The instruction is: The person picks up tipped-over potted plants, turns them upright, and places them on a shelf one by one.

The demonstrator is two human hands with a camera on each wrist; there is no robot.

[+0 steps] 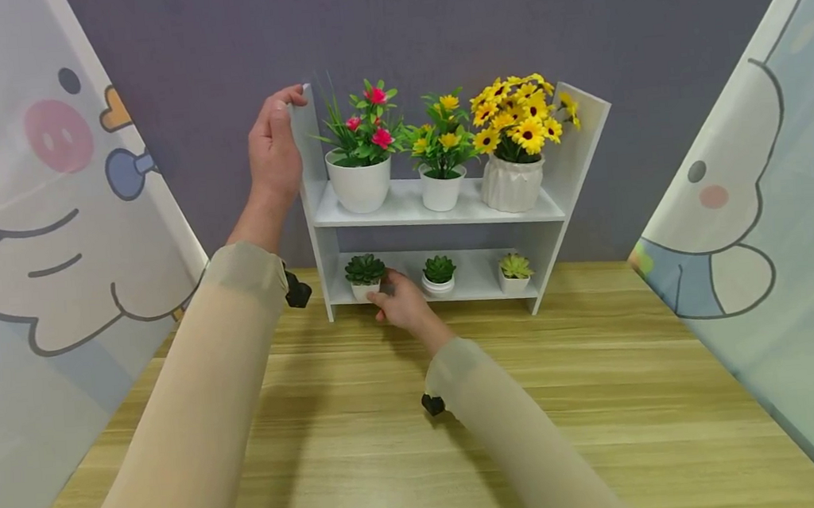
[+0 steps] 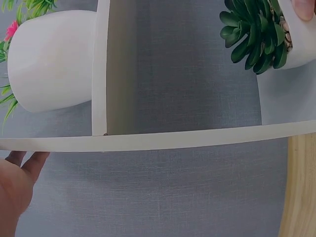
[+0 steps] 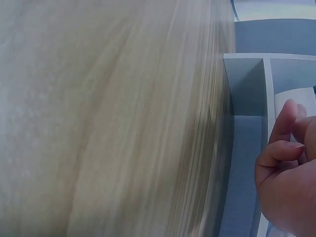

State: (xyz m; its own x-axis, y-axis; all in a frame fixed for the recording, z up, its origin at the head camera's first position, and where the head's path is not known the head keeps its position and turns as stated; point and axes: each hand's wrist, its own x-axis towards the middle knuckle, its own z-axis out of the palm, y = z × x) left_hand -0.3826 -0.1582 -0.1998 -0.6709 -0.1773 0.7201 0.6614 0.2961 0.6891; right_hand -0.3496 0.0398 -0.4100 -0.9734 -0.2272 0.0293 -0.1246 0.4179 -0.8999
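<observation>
A white two-tier shelf (image 1: pixel 585 140) stands against the back wall. My left hand (image 1: pixel 272 145) is at the top of its left side panel; in the left wrist view, extended fingertips touch that panel's outer face. On the lower tier, at the left end, is a dark green succulent (image 1: pixel 363 268) in a small white pot. My right hand (image 1: pixel 407 303) holds this pot, thumb at its front and fingers at its right side, partly hidden. The left wrist view shows the succulent (image 2: pixel 256 34) with a fingertip on its pot.
The upper tier carries a pink-flowered plant (image 1: pixel 361 186), a small yellow-flowered plant (image 1: pixel 441 190) and a yellow daisy-like bouquet (image 1: pixel 514 186). Lower down are another green succulent (image 1: pixel 439 270) and a pale yellow-green one (image 1: pixel 514 268). Wood-grain tabletop (image 1: pixel 362 417) lies in front; printed cartoon sheets flank both sides.
</observation>
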